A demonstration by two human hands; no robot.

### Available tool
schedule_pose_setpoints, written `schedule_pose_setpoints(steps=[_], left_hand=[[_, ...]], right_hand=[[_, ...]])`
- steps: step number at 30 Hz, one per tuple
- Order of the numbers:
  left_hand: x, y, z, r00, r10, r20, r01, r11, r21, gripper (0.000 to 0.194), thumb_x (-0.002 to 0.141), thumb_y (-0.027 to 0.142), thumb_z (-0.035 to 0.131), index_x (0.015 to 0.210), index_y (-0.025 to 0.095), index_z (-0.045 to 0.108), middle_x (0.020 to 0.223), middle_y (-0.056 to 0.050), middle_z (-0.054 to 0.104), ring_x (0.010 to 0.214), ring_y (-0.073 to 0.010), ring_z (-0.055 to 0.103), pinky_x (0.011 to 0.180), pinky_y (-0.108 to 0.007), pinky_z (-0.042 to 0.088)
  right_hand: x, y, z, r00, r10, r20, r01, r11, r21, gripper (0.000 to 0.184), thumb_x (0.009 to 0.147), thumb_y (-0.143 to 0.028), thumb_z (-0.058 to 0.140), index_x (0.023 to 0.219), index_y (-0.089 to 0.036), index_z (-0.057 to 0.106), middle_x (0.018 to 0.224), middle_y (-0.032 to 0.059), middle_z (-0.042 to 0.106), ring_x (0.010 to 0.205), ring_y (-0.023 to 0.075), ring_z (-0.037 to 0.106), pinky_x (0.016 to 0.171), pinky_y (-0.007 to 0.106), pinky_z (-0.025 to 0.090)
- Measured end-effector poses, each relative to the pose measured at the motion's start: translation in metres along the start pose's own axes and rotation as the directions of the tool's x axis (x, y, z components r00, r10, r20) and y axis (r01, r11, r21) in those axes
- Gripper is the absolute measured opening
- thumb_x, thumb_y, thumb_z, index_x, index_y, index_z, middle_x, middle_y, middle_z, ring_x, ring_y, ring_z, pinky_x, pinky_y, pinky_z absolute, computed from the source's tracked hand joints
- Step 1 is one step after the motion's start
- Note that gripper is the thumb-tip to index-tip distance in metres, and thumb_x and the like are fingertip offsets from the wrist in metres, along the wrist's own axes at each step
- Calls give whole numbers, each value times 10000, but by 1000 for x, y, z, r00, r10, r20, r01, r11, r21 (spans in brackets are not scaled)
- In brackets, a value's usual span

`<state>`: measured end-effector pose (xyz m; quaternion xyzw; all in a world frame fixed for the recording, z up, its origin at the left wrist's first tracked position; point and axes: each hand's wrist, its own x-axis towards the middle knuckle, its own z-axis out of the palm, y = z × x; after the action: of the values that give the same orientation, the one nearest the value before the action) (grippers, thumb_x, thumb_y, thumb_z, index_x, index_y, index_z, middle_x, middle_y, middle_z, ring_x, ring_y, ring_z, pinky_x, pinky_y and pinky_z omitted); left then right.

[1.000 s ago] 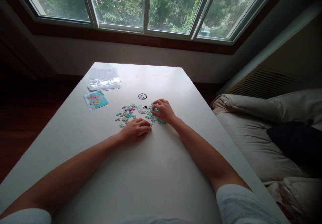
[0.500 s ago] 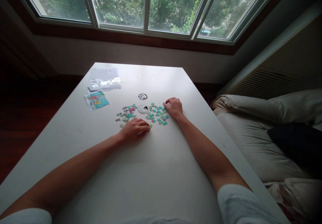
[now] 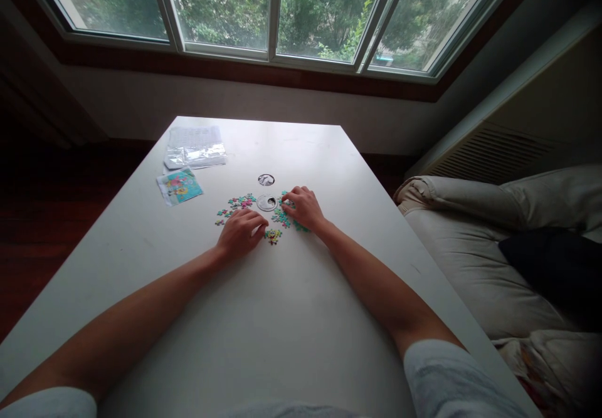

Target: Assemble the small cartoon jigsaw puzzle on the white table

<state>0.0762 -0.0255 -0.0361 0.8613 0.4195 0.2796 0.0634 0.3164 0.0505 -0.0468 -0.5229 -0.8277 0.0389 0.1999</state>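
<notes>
Near the middle of the white table (image 3: 282,318), my left hand (image 3: 239,233) rests with bent fingers over the left group of jigsaw pieces (image 3: 242,201). Its fingertips are beside a small joined patch of yellow puzzle pieces (image 3: 273,236), and a gap shows between thumb and forefinger. My right hand (image 3: 305,208) lies over the right group of green jigsaw pieces (image 3: 281,219). Its thumb and fingers are apart at the group's left side. The palm hides part of this group. I see no piece in either hand.
Between the two groups sits a round metal table fitting (image 3: 267,203), with a round opening (image 3: 266,180) behind it. A colourful picture card (image 3: 179,186) and a clear plastic bag (image 3: 195,147) lie at the back left. A pale sofa (image 3: 480,249) stands to the right.
My right hand has moved left across the right group of pieces, towards the metal fitting. My left hand has shifted slightly left and back, uncovering the yellow patch.
</notes>
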Motion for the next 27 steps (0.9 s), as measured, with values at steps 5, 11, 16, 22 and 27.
schedule_pose_setpoints(steps=[5, 11, 16, 22, 27], left_hand=[[0, 2, 1, 1000, -12, 2, 12, 1000, -6, 179, 957, 226, 549, 939, 237, 726, 967, -24, 746, 951, -216, 623, 930, -398, 443], [0, 1, 1, 1000, -20, 4, 20, 1000, -19, 193, 957, 231, 537, 936, 238, 728, 961, -27, 741, 942, -215, 620, 929, -399, 444], [0, 0, 1, 1000, -17, 1, 17, 1000, -22, 192, 956, 231, 538, 926, 238, 727, 951, -30, 741, 932, -217, 618, 923, -401, 442], [1, 1, 0, 1000, -15, 16, 16, 1000, -20, 191, 960, 239, 539, 921, 237, 726, 945, -29, 740, 932, -216, 618, 926, -398, 436], [2, 0, 0, 999, -33, 15, 33, 999, -11, 187, 959, 243, 543, 926, 233, 726, 950, -28, 740, 938, -215, 617, 934, -395, 434]], right_hand=[[0, -2, 1, 999, 33, 4, -33, 999, 3, 195, 922, -258, 630, 1078, -275, 746, 1090, 73, 658, 1073, 257, 529, 934, 390, 379], [1, -3, 2, 999, 37, -1, -37, 999, 13, 206, 909, -339, 666, 1085, -268, 748, 1073, 85, 654, 1062, 271, 529, 917, 399, 391], [1, -1, 3, 998, 68, -12, -67, 997, 32, 221, 901, -252, 647, 1097, -284, 746, 1059, 80, 650, 1042, 265, 525, 924, 401, 394], [0, -3, 0, 997, 71, -30, -71, 997, 0, 168, 899, -350, 675, 1018, -254, 746, 1065, 93, 629, 1059, 281, 509, 929, 417, 390], [2, -4, -1, 997, 81, -4, -81, 997, 6, 131, 900, -301, 662, 992, -251, 740, 1069, 90, 630, 1058, 278, 506, 917, 411, 384]])
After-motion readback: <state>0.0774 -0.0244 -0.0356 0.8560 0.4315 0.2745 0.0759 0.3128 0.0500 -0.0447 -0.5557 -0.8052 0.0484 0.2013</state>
